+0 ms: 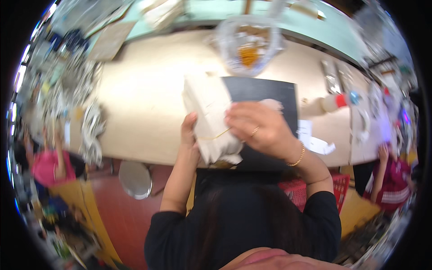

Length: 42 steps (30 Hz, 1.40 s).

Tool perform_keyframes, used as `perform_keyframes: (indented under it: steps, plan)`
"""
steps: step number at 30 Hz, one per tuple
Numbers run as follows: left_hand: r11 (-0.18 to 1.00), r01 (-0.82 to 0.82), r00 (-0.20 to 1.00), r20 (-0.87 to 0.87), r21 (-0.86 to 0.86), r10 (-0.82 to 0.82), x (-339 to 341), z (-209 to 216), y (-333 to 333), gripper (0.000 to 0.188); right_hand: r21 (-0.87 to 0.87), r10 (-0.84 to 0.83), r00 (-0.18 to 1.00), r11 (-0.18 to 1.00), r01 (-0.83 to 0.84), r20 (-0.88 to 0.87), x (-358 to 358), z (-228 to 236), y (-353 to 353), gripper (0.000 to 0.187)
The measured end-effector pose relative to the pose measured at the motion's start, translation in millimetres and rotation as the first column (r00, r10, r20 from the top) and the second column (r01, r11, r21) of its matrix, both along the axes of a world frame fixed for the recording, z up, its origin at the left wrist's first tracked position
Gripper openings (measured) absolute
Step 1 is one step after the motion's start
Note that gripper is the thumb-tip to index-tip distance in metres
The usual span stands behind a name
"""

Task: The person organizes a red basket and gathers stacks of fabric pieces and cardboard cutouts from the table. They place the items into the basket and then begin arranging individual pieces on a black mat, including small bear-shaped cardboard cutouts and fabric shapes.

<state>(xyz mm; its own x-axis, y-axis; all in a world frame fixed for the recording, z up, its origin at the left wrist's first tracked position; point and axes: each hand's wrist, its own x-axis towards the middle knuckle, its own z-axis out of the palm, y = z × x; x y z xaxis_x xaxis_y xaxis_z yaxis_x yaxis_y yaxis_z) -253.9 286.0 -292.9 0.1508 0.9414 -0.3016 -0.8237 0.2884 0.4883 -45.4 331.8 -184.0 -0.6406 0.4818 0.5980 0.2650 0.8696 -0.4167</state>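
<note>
A thick white bundle point(211, 119), soft-edged and papery like a stack of folded sheets or bags, sits at the middle of the frame, tilted so its long side runs from upper left to lower right, with a thin yellowish rubber band point(216, 135) stretched across its lower part. The left hand point(189, 130) comes up from below and steadies the bundle's left edge, thumb pressed flat against it; the rest of that grip is hidden behind the bundle, so I cannot tell how far it closes. The right hand point(258, 128), wearing a ring and a thin gold bracelet point(298, 156), lies over the bundle's right side with fingers curled inward onto it at the band, wrist bent, forearm slanting down to the lower right. Under the bundle lies a flat, dark, matte rectangular board point(265, 92) on the pale smooth table point(144, 103). Farther up stands a clear plastic bag point(247, 45) with something orange inside. At the right of the frame rests a whitish bottle with a red cap point(326, 104), with white paper scraps point(317, 144) just below it.
</note>
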Motion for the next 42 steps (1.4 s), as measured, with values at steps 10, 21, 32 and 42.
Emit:
perform_keyframes:
  steps: [10, 21, 32, 42]
  plan:
    - [0.922, 0.387, 0.919, -0.077, -0.015, -0.387, 88, 27, -13, 0.076, 0.361, -0.251, 0.948, 0.917, 0.168, 0.198, 94, -21, -63, 0.013]
    - [0.868, 0.494, 0.803, -0.353, -0.060, -0.481, 92, 8, 5, 0.093, 0.113, -0.482, 0.852, 0.853, 0.509, -0.204, 107, -31, -80, 0.016]
    - [0.889, 0.457, 0.738, -0.567, 0.018, -0.367, 70, -3, 15, 0.085, -0.605, -0.382, 0.851, 0.790, 0.098, -0.362, 110, -1, -85, 0.016]
    - [0.800, 0.600, 0.647, -0.594, 0.009, -0.478, 98, 6, 16, 0.079, -0.402, -0.364, 0.891, 0.884, 0.238, -0.271, 134, -12, -94, 0.025]
